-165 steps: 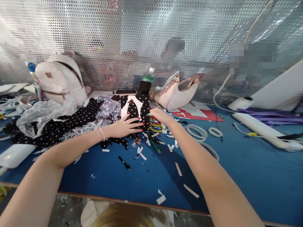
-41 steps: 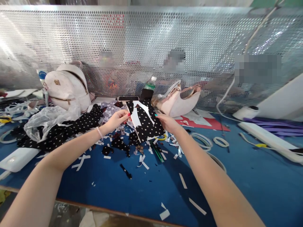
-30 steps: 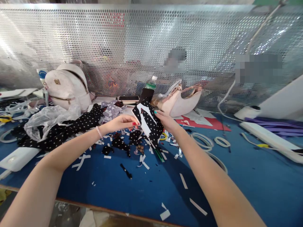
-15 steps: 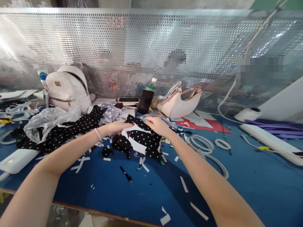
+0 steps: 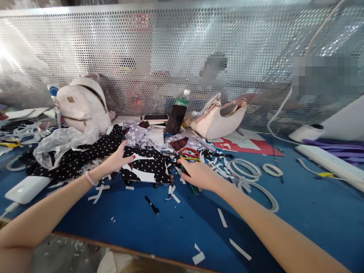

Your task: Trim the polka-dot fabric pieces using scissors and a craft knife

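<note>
At your twelve o'clock lies the fabric piece (image 5: 146, 167); behind it, backpack (image 5: 82, 102) at ten, handbag (image 5: 218, 119) at one, tape rings (image 5: 245, 169) at two.

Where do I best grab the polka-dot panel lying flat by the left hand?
Probably its free right edge, pinched from the right: the polka-dot panel lies flat on the blue table, and the left hand covers its left end.

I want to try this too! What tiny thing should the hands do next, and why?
Probably the right hand should reach a little forward and close its grip on what look like red-handled scissors. They lie just beyond it, and the left hand presses the dotted fabric piece down flat.
</note>
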`<state>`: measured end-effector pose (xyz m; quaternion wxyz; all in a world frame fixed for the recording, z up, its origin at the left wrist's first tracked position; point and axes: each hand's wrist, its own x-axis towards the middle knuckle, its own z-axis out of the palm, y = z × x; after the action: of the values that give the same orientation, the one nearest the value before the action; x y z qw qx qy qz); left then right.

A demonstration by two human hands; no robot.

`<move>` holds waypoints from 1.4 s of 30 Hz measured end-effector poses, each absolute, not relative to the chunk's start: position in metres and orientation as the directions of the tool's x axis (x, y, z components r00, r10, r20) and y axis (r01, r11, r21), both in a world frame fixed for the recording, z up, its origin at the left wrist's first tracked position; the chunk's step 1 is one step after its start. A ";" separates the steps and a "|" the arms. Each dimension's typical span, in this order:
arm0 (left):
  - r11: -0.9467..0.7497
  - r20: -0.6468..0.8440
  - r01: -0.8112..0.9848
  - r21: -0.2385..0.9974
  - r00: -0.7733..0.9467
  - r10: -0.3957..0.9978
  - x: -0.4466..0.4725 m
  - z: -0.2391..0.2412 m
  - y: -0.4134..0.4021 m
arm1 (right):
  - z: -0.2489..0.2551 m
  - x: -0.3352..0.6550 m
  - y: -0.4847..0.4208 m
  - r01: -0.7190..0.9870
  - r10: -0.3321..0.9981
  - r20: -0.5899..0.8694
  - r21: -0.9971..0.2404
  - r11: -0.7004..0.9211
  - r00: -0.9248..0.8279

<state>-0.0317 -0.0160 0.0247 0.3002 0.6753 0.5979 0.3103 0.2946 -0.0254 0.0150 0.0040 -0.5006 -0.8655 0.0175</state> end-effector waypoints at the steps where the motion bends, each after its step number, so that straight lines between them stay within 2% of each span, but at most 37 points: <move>1: -0.110 0.057 0.657 0.746 0.102 0.993 -0.030 0.021 -0.017 | 0.014 0.296 -0.027 0.857 0.857 -0.030 -0.020 0.515 -0.515; 4: -0.151 0.043 0.724 0.674 0.165 0.985 -0.026 0.015 -0.021 | 0.014 0.303 -0.027 0.835 0.831 -0.082 -0.045 0.549 -0.551; 7: -0.212 0.047 0.762 0.612 0.232 0.972 -0.026 0.012 -0.024 | 0.016 0.315 -0.022 0.844 0.839 -0.123 -0.171 0.508 -0.530; 13: -0.280 0.046 0.831 0.480 0.295 0.954 -0.023 0.015 -0.031 | 0.010 0.342 -0.013 0.767 0.887 0.048 -0.483 0.423 -0.459; 15: -0.305 0.044 0.848 0.434 0.318 0.947 -0.021 0.015 -0.033 | 0.008 0.345 -0.012 0.714 0.899 0.043 -0.591 0.374 -0.436; 17: -0.330 0.055 0.847 0.417 0.338 0.939 -0.020 0.015 -0.034 | 0.006 0.343 -0.012 0.691 0.902 0.032 -0.631 0.352 -0.431; 21: -0.399 0.113 0.822 0.407 0.388 0.915 -0.024 0.010 -0.033 | 0.007 0.330 -0.017 0.766 0.908 0.113 -0.501 0.403 -0.404; 26: -0.502 0.154 0.783 0.367 0.481 0.863 -0.031 0.000 -0.028 | 0.012 0.318 -0.024 0.888 0.925 0.033 -0.267 0.374 -0.380; 31: -0.569 0.151 0.746 0.345 0.555 0.818 -0.031 -0.005 -0.027 | 0.012 0.317 -0.024 0.908 0.905 0.150 -0.079 0.412 -0.398; 38: -0.602 0.145 0.727 0.331 0.591 0.794 -0.031 -0.005 -0.025 | 0.012 0.326 -0.020 0.944 0.911 0.249 0.105 0.312 -0.328; 42: -0.629 0.144 0.709 0.320 0.619 0.772 -0.032 -0.007 -0.026 | 0.009 0.334 -0.015 0.928 0.888 0.272 0.157 0.338 -0.370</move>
<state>-0.0324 -0.0257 -0.0069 0.1166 0.8922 0.4149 0.1351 0.3337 -0.0153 0.0092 0.0691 -0.5572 -0.8150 -0.1433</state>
